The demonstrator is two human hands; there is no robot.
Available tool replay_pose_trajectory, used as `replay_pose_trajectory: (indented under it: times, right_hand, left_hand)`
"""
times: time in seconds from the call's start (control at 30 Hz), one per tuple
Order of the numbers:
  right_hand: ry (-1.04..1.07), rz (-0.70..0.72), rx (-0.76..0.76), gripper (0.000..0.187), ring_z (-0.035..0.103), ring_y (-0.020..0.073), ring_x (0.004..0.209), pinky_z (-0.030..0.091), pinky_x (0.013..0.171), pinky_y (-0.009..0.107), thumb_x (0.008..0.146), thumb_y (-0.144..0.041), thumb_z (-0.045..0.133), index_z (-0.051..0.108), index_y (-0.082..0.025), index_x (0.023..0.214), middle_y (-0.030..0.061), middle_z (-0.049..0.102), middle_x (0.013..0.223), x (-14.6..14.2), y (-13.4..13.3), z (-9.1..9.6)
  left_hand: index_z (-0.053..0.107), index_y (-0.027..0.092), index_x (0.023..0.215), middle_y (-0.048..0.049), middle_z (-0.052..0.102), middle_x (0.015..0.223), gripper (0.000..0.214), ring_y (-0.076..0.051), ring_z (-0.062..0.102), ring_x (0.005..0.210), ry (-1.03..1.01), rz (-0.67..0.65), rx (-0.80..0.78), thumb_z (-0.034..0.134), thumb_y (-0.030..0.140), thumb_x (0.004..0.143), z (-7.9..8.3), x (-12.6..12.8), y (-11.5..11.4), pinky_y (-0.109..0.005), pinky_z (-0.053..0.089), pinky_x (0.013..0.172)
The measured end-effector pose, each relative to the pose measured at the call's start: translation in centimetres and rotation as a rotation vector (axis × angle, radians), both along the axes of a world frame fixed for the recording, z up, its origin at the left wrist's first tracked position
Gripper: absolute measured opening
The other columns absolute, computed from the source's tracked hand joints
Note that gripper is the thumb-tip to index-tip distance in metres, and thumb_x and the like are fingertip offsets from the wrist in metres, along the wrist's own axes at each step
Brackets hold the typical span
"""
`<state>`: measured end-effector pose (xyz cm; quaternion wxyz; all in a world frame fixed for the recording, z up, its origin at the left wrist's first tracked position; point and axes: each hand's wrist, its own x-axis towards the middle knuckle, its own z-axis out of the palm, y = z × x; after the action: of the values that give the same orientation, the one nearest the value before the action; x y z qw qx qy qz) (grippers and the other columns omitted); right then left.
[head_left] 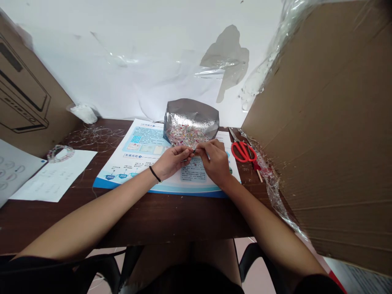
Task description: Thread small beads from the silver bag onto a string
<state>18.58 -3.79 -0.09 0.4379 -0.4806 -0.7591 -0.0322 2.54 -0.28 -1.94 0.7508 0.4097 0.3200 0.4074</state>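
Note:
My left hand (171, 162) and my right hand (214, 161) meet in front of an open silver foil bag (190, 116) full of small multicoloured beads. The fingertips of both hands pinch a short thin strand (192, 155) between them, too small to make out well. Both hands hover over a blue and white printed poster (143, 141), and the bag stands on its far edge. A black band circles my left wrist. A few loose beads lie on the poster just below my hands.
Red-handled scissors (243, 151) lie to the right on the dark wooden table (171, 216). Left of the poster are tangled thin wire (94, 136), a loop of beads (60, 153) and a white paper sheet (52, 175). Tall cardboard panels (321, 122) flank the table.

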Motion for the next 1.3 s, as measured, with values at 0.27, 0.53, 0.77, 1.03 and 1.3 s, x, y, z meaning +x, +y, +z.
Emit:
replay_pose_trajectory:
  times: [0.27, 0.53, 0.77, 1.03, 1.3]
  right_hand:
    - [-0.019, -0.021, 0.032, 0.019, 0.051, 0.0173, 0.087, 0.036, 0.083, 0.034, 0.091, -0.029, 0.042, 0.059, -0.023, 0.083, 0.0019, 0.065, 0.082, -0.05, 0.00, 0.07]
    - [-0.029, -0.006, 0.009, 0.019, 0.051, 0.0174, 0.091, 0.036, 0.084, 0.034, 0.091, -0.028, 0.041, 0.058, -0.023, 0.084, 0.0032, 0.063, 0.089, -0.13, 0.06, -0.04]
    - [-0.037, -0.007, 0.034, 0.018, 0.052, 0.0174, 0.089, 0.036, 0.083, 0.035, 0.092, -0.029, 0.041, 0.056, -0.024, 0.083, 0.0025, 0.064, 0.088, -0.16, 0.02, 0.02]
    - [-0.038, -0.012, 0.014, 0.019, 0.052, 0.0173, 0.089, 0.036, 0.084, 0.035, 0.091, -0.029, 0.041, 0.056, -0.024, 0.082, 0.0027, 0.063, 0.088, -0.14, -0.05, 0.08]
    - [-0.038, -0.004, 0.057, 0.019, 0.051, 0.0166, 0.088, 0.036, 0.083, 0.033, 0.092, -0.028, 0.041, 0.055, -0.022, 0.082, 0.0034, 0.063, 0.086, -0.13, 0.01, -0.01]
  left_hand:
    - [0.064, 0.013, 0.079, -0.0007, 0.060, 0.073, 0.018, -0.006, 0.053, 0.067, 0.020, -0.055, 0.067, 0.069, 0.029, 0.072, -0.18, -0.01, -0.09, -0.022, 0.043, 0.068]
    - [0.061, 0.015, 0.085, -0.0026, 0.064, 0.083, 0.015, -0.008, 0.058, 0.074, 0.031, -0.058, 0.072, 0.067, 0.023, 0.074, -0.30, -0.25, -0.04, -0.025, 0.046, 0.074]
    - [0.062, 0.015, 0.081, -0.0006, 0.062, 0.079, 0.014, -0.007, 0.056, 0.070, -0.032, -0.046, 0.023, 0.070, 0.018, 0.070, -0.14, -0.24, -0.02, -0.023, 0.045, 0.070]
    - [0.061, 0.015, 0.080, -0.0007, 0.063, 0.079, 0.014, -0.006, 0.057, 0.069, -0.039, -0.055, 0.018, 0.069, 0.019, 0.071, -0.07, -0.31, -0.09, -0.023, 0.046, 0.071]
    - [0.060, 0.014, 0.077, 0.0010, 0.061, 0.070, 0.017, -0.007, 0.056, 0.066, -0.059, -0.060, 0.011, 0.073, 0.020, 0.067, -0.04, -0.36, -0.01, -0.021, 0.045, 0.063]
